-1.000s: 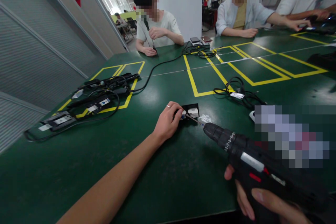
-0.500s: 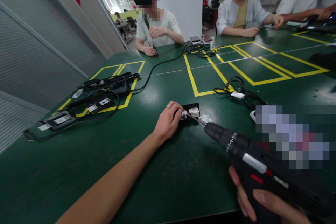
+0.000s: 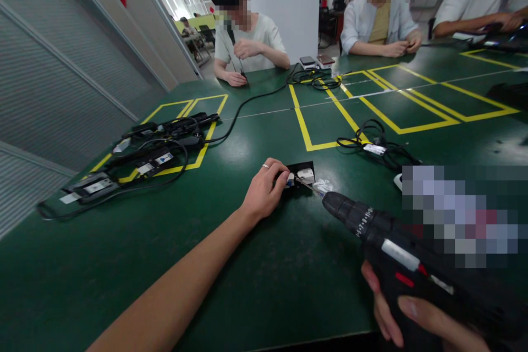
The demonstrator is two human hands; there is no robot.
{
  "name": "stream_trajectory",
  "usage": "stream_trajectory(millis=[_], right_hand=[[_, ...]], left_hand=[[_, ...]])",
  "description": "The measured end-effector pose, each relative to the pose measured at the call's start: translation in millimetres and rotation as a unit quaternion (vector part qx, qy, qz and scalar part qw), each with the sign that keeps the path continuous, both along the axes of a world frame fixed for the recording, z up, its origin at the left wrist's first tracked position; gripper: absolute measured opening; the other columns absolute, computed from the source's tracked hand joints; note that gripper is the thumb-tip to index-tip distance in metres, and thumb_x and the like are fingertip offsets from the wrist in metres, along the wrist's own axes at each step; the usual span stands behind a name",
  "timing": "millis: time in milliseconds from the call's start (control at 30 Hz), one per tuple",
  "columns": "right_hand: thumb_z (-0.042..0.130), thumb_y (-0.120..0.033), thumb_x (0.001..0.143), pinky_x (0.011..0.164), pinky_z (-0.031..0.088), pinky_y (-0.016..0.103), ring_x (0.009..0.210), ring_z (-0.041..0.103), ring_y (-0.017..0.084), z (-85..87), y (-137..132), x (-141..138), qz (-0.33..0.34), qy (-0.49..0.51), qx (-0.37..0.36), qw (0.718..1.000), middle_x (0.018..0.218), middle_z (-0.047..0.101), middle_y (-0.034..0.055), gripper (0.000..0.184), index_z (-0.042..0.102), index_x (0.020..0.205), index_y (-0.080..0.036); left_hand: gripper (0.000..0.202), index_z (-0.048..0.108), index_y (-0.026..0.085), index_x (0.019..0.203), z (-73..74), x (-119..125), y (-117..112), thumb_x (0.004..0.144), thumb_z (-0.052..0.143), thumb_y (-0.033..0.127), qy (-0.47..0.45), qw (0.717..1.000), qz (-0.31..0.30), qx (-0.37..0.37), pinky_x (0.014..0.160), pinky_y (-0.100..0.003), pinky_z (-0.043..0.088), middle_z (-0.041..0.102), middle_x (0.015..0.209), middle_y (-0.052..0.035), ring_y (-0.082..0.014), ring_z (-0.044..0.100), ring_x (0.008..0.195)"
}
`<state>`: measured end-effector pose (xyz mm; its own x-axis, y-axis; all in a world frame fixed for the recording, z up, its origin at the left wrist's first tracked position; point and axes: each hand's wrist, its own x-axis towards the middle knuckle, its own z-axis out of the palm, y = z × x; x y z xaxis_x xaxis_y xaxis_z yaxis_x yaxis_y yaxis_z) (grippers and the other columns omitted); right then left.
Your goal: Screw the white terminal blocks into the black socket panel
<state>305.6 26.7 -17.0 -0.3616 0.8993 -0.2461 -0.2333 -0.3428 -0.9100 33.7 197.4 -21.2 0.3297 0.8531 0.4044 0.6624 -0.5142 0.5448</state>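
My left hand (image 3: 264, 191) reaches across the green table (image 3: 247, 286), its fingers curled onto the left end of a small black power adapter (image 3: 303, 173) with a white label. My right hand (image 3: 412, 316), at the lower right, is wrapped round the grip of a black cordless electric screwdriver (image 3: 396, 253) with a red switch. The tool's thin bit (image 3: 310, 187) points up and left and touches the adapter beside my left fingertips. A ring shows on one left finger.
Several black adapters with coiled cables (image 3: 144, 162) lie inside a yellow-taped box at the left. Another cable bundle (image 3: 373, 146) lies at the right of centre. Three people sit along the far edge. A grey wall runs along the left.
Both of my hands and the screwdriver stay almost still on the adapter. The person at the far right centre has drawn their arm back in.
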Motion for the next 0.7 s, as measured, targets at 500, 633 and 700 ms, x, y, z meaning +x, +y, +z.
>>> stream_trajectory(millis=[500,633,700], right_hand=[[0.053,-0.038,0.084,0.054,0.042,0.031,0.053,0.057,0.019,13.3,0.6,-6.2,-0.01,0.018,0.002,1.0,0.056,0.063,0.0024,0.027,0.053,0.102,-0.019],[0.054,-0.04,0.082,0.054,0.04,0.031,0.053,0.057,0.019,12.9,1.1,-7.2,0.006,0.015,0.01,1.0,0.054,0.062,0.0019,0.028,0.053,0.101,-0.019],[0.053,-0.04,0.083,0.055,0.041,0.031,0.054,0.057,0.019,13.7,0.5,-6.4,0.009,0.006,0.014,1.0,0.054,0.061,0.0019,0.026,0.054,0.1,-0.019]], left_hand=[[0.024,0.056,0.019,0.094,0.1,1.6,0.3,0.095,0.034,0.029,0.0,1.0,0.008,-0.001,0.086,-0.035,0.043,0.053,0.096,-0.005,-0.0185,0.052,0.092],[0.026,0.056,0.018,0.092,0.3,1.1,0.0,0.095,0.032,0.028,0.0,1.0,0.008,0.001,0.087,-0.036,0.042,0.053,0.095,-0.0056,-0.0192,0.052,0.092],[0.027,0.057,0.018,0.092,0.3,1.0,0.0,0.095,0.033,0.029,0.002,1.0,0.012,0.007,0.089,-0.037,0.042,0.054,0.096,-0.0059,-0.0197,0.051,0.094]])
